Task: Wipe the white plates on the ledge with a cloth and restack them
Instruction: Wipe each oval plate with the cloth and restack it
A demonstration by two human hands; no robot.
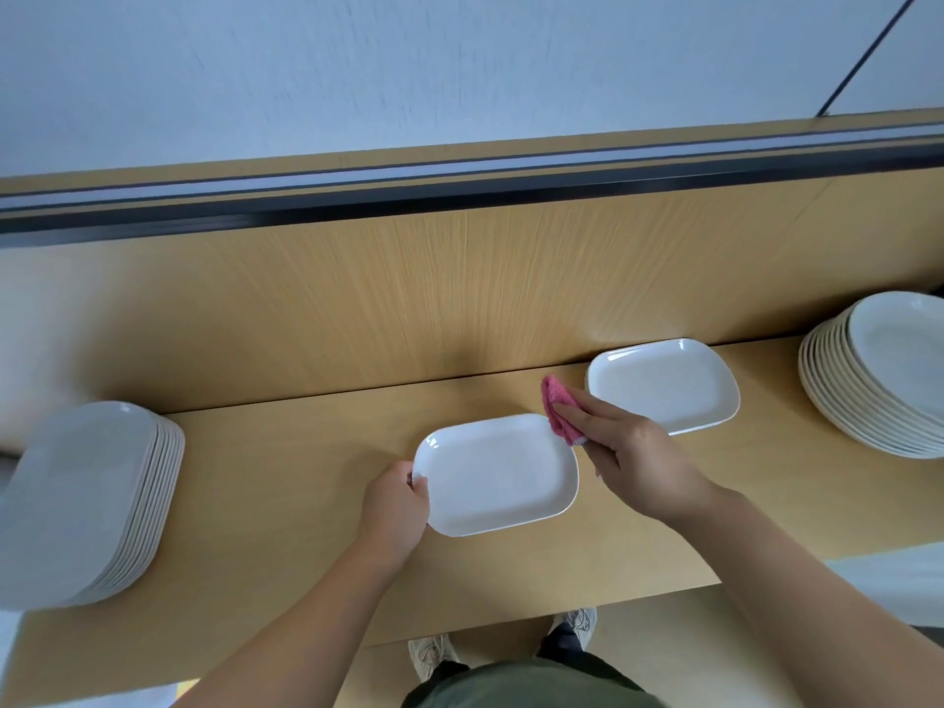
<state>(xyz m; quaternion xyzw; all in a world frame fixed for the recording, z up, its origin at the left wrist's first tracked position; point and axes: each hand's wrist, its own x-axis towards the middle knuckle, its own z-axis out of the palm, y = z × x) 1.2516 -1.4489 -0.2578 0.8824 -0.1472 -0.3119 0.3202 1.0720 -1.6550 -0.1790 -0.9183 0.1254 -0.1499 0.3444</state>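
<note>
A white rectangular plate [495,472] lies on the wooden ledge [286,467] in front of me. My left hand [396,503] grips its left edge. My right hand [628,452] holds a pink cloth [559,408] at the plate's upper right corner, fingers stretched over the cloth. A second single white plate [664,383] lies just behind and to the right. At the far left stands a tall stack of rectangular white plates [87,498].
A stack of oval white plates [883,375] sits at the right end of the ledge. A wooden back panel [408,288] rises behind the ledge, topped by a dark rail. My shoes and the floor show below the ledge's front edge.
</note>
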